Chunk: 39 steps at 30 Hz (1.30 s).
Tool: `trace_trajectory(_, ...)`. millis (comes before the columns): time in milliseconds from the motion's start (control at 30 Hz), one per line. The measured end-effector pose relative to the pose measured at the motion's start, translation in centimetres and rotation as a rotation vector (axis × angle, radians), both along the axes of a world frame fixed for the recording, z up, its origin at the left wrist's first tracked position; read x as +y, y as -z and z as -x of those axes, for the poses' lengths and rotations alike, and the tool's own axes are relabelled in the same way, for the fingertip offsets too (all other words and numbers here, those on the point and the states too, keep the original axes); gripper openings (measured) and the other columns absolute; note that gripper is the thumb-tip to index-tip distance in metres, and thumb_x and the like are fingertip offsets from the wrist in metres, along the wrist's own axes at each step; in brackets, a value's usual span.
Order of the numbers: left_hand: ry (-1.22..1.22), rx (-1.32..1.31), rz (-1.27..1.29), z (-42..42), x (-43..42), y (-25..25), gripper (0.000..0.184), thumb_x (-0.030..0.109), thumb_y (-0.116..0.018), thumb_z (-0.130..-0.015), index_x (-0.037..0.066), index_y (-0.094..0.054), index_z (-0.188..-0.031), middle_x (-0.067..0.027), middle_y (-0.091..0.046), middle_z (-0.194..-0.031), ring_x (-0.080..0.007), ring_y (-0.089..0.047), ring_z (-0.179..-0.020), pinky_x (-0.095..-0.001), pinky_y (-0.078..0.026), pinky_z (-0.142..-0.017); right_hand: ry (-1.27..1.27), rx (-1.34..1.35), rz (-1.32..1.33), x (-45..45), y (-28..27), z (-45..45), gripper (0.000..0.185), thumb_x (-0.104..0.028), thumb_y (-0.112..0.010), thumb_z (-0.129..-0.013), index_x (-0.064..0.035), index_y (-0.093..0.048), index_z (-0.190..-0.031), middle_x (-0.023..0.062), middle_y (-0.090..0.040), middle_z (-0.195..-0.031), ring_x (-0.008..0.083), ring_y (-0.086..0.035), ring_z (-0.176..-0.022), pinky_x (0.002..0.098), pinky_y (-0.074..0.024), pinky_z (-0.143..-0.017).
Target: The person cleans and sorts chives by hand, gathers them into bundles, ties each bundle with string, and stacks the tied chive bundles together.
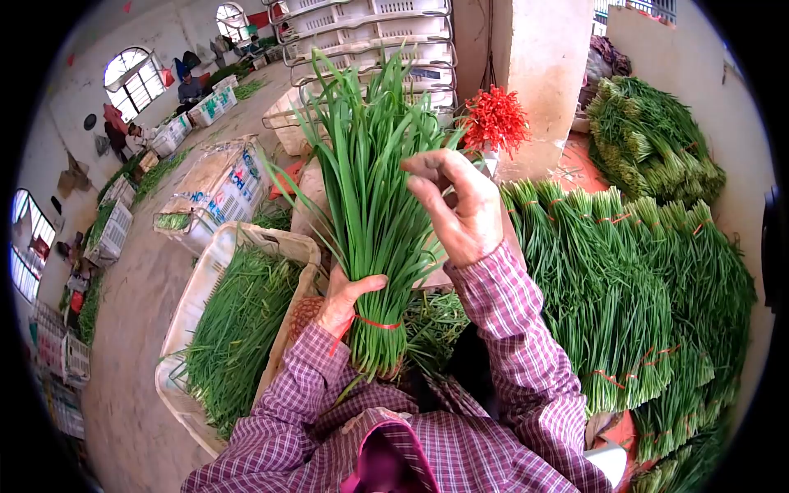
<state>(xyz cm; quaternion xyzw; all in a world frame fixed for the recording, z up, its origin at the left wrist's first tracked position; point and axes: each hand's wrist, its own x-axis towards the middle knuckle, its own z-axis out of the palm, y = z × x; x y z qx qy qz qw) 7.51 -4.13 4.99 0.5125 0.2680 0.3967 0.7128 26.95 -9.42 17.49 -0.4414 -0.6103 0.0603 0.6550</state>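
Note:
Upright in front of my body stands a bundle of long green leafy stalks [362,205], with a red tie [378,324] around its lower part. My left hand [343,302] is wrapped round the bundle's left side just above the tie. Raised at the bundle's right, my right hand [460,205] has curled fingers, with thumb and forefinger apart and nothing visible between them. A cluster of red ties [496,122] hangs beside the pillar, behind my right hand. Loose stalks [436,324] lie low behind the tied bundle.
A white crate [177,361] of loose greens [242,329] stands at my left. Tied bundles [600,287] are piled at my right, with more [649,140] by the wall. Stacked crates [370,33] and a pillar [546,82] stand ahead. People [191,86] sit far left.

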Motion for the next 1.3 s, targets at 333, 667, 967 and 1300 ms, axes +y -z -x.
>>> trace_trajectory(333,-0.009,0.140,-0.178,0.0,-0.7,0.5,0.067,0.014,-0.075,-0.072,0.000,-0.045,-0.130,-0.0096,-0.060,-0.114,-0.0203,-0.060,-0.103,-0.0353,-0.050,-0.090,0.189,-0.373,0.320,2.2,-0.4,-1.0,0.036,-0.035,-0.075,-0.075,-0.0101,-0.064,-0.099,0.0058,-0.064,-0.080,0.0268,-0.065,-0.079,0.0407,-0.0510,-0.069)
trace_trajectory(667,0.004,0.114,-0.123,-0.2,-1.3,1.3,0.065,0.018,-0.079,-0.069,0.001,-0.051,-0.125,-0.0070,-0.062,-0.108,-0.0186,-0.060,-0.098,-0.0329,-0.049,-0.089,0.311,-0.175,-0.023,3.0,0.9,-0.7,0.016,-0.020,-0.072,-0.082,-0.0050,-0.066,-0.082,0.0052,-0.059,-0.076,0.0190,-0.058,-0.070,0.0337,-0.0472,-0.065)
trace_trajectory(967,0.028,0.154,-0.170,-0.9,-2.5,0.4,0.062,0.022,-0.079,-0.069,0.001,-0.054,-0.122,-0.0081,-0.063,-0.108,-0.0188,-0.060,-0.100,-0.0330,-0.047,-0.091,0.360,-0.174,-0.126,0.3,-2.8,-6.0,0.018,-0.023,-0.073,-0.082,-0.0101,-0.069,-0.095,0.0073,-0.058,-0.079,0.0208,-0.059,-0.074,0.0334,-0.0483,-0.067)
trace_trajectory(1300,0.053,0.198,-0.180,-1.7,-3.5,-0.9,0.067,0.021,-0.076,-0.067,0.001,-0.051,-0.126,-0.0085,-0.061,-0.112,-0.0208,-0.059,-0.101,-0.0340,-0.047,-0.092,0.567,-0.543,-0.107,2.2,-2.2,-8.0,0.016,-0.020,-0.073,-0.077,-0.0179,-0.067,-0.092,0.0015,-0.063,-0.094,0.0236,-0.058,-0.089,0.0385,-0.0508,-0.075)
